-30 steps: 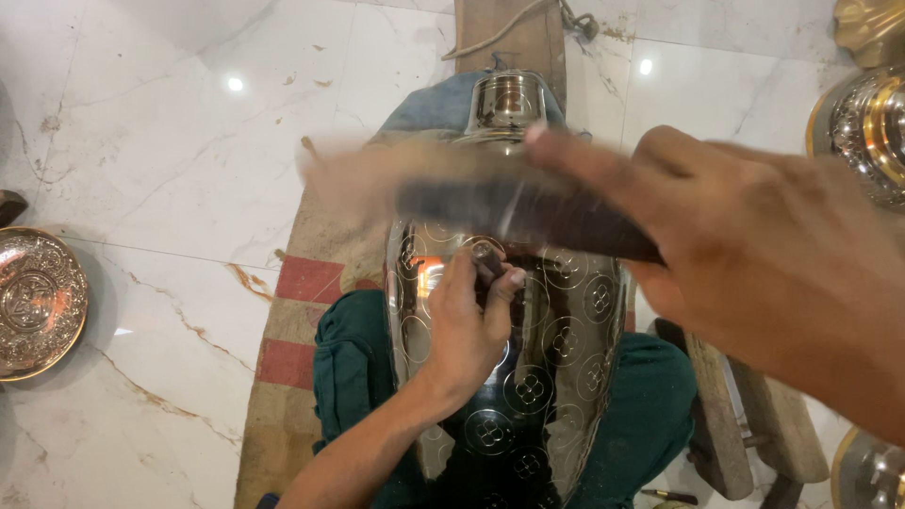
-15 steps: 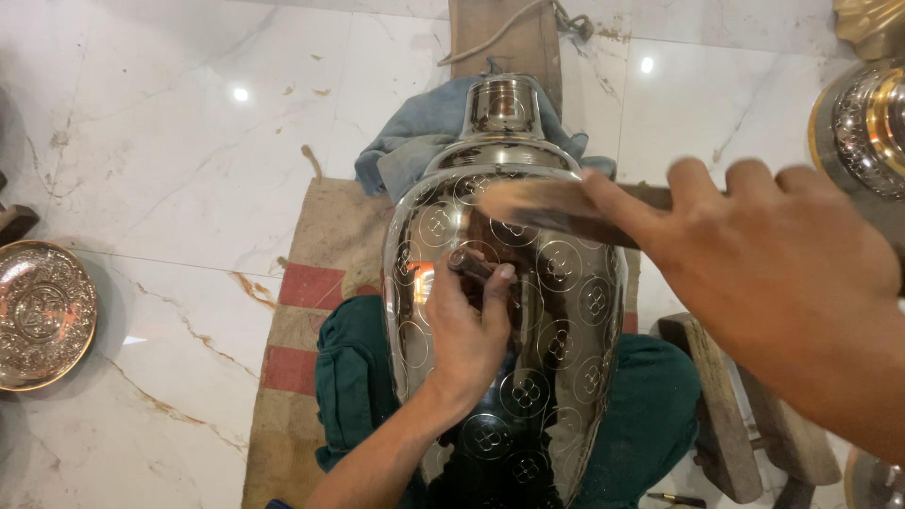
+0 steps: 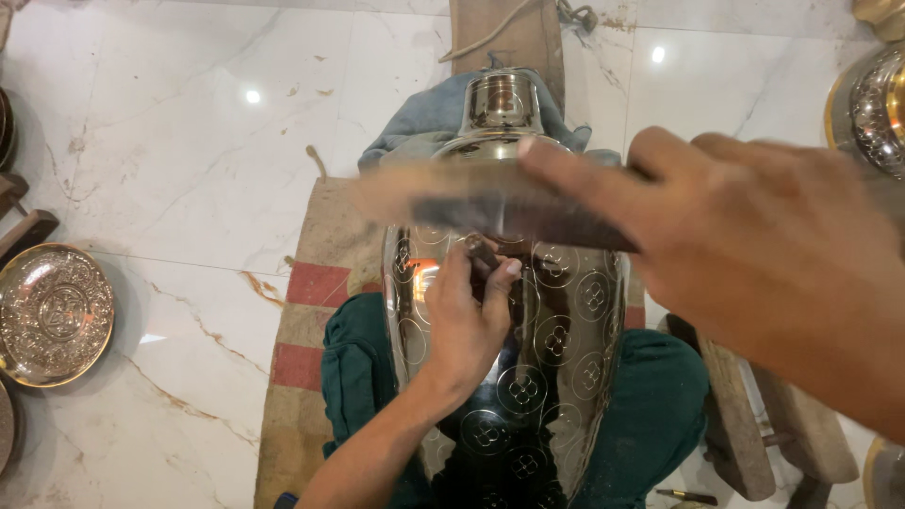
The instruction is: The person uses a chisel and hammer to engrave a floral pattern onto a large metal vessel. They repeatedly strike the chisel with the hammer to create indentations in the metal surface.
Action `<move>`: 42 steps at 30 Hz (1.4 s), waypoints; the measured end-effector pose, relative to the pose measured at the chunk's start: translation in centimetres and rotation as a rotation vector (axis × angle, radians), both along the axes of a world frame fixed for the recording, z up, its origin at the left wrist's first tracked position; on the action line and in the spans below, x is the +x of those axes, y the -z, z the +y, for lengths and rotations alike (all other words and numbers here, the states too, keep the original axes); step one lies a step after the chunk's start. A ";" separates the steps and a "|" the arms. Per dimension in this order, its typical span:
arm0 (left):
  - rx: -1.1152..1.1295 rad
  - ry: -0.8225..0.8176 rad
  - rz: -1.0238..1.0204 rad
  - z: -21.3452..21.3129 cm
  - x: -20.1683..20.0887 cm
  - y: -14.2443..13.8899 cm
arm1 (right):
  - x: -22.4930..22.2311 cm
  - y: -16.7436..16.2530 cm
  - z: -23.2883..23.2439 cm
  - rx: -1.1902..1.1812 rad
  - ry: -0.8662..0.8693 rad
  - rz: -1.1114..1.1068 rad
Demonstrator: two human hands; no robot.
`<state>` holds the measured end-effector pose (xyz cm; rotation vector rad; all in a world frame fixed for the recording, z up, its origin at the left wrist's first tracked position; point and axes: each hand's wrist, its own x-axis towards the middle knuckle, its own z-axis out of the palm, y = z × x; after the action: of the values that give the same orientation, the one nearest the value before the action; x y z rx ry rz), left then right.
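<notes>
A large shiny metal vase [image 3: 556, 349] with engraved round motifs lies across my lap, its neck pointing away from me. My left hand [image 3: 467, 320] rests on the vase's upper body and pinches a small chisel [image 3: 483, 253] against the metal. My right hand [image 3: 754, 254] is raised close to the camera and grips a wooden-handled hammer [image 3: 471, 198], which is motion-blurred and lies across the vase's shoulder just above the chisel.
A striped woven mat [image 3: 311, 311] lies under me on the white marble floor [image 3: 170, 141]. A blue cloth [image 3: 424, 113] pads the vase's neck. An embossed brass plate [image 3: 52, 316] lies at the left. Shiny metal vessels [image 3: 877, 104] stand at the right, wooden blocks [image 3: 745, 424] beside my knee.
My right hand swung the hammer: it drew back to the right half a second ago, then came left again across the vase's shoulder. My left hand kept the chisel in place.
</notes>
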<state>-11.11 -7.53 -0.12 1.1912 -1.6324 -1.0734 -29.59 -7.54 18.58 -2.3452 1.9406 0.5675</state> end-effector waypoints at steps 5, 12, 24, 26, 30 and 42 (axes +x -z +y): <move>-0.150 0.136 0.001 -0.9 0.2 -0.9 | -3.3 2.1 1.9 -0.004 -0.059 0.152; -0.269 0.437 -0.028 -3.3 0.9 -1.3 | -6.4 8.0 5.5 -0.270 0.176 -0.475; -0.396 1.015 -0.035 -7.8 -0.4 0.9 | -4.4 16.2 16.0 -0.370 0.990 -0.688; -0.371 1.127 -0.018 -8.1 -1.4 1.1 | -4.1 16.9 17.4 -0.374 1.056 -0.745; -0.414 1.175 -0.041 -8.3 -2.0 1.5 | -3.4 19.1 20.5 -0.460 0.951 -0.793; -0.318 0.948 0.110 -8.0 -0.1 0.0 | -2.0 18.1 20.3 -0.444 0.807 -0.532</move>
<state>-11.20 -15.53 -0.10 0.0930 -2.2243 -1.3121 -31.58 12.77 0.44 -1.3775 2.5726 -0.5216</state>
